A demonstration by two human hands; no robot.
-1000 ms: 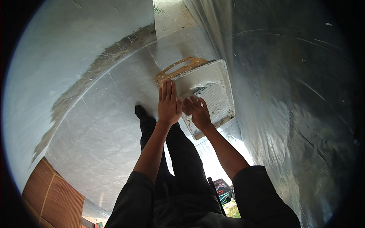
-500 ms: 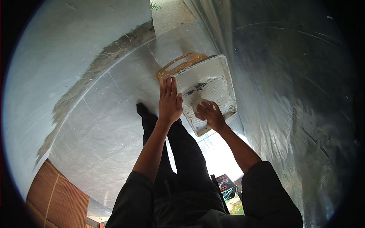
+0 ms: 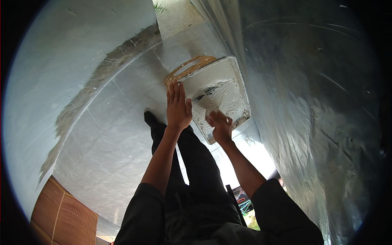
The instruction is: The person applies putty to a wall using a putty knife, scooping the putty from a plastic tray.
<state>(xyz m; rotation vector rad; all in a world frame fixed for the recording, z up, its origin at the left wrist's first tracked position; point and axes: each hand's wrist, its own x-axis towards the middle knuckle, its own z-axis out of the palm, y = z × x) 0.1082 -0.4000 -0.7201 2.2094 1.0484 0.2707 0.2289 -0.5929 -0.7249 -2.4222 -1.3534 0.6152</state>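
A paint tray (image 3: 222, 71), pale with a ribbed slope and smeared with white paint, lies ahead of me. My left hand (image 3: 178, 110) reaches to its left edge, fingers stretched out and flat. Whether it presses on the rim I cannot tell. My right hand (image 3: 220, 125) is closed over the near part of the ribbed slope, its fingers curled. A pale blurred shape shows at its fingertips; I cannot make out what it is. Dark patches show through the paint on the slope.
An orange-tan, paint-spattered plastic frame (image 3: 192, 65) with an opening shows behind the tray. Clear plastic sheeting (image 3: 294, 122) hangs on the right. A pale wall (image 3: 61, 69) with a rough grey lower band stands left. Below are grey floor tiles (image 3: 110, 130) and a brown ribbed panel (image 3: 65, 212).
My right hand has shifted a little left and its fingers have curled more. My left hand keeps its place by the tray edge. The view has shifted slightly.
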